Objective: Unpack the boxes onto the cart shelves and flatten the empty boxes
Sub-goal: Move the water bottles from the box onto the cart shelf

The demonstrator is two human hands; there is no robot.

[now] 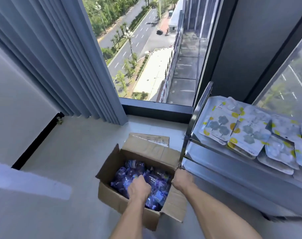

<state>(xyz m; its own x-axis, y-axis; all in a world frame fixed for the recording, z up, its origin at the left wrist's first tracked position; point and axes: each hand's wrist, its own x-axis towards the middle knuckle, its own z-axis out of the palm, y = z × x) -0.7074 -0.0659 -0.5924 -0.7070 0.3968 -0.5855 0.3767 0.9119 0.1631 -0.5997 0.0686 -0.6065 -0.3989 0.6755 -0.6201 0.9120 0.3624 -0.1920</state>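
Cardboard, brown and creased: an open box [129,200] sits on the pale floor [64,152] in front of me, its four flaps folded outward. It is filled with shiny blue and purple packets [157,180], heaped loosely. My left hand [138,187] reaches down into the box, fingers curled into the heap and closing on the packets. My right hand [182,179] is at the box's right edge, where the right flap meets the cart; its fingers curl out of sight, so I cannot tell whether they grip the flap or anything at all.

Just beside the box on the right stands a metal cart [215,169] with stacked shelves. Its top shelf holds flat white pouches [246,133] with yellow spots and grey clover shapes, overlapping one another.

Behind the box, a grey pleated curtain [60,66] hangs beside a tall window [146,49] that looks down on a tree-lined road far below.
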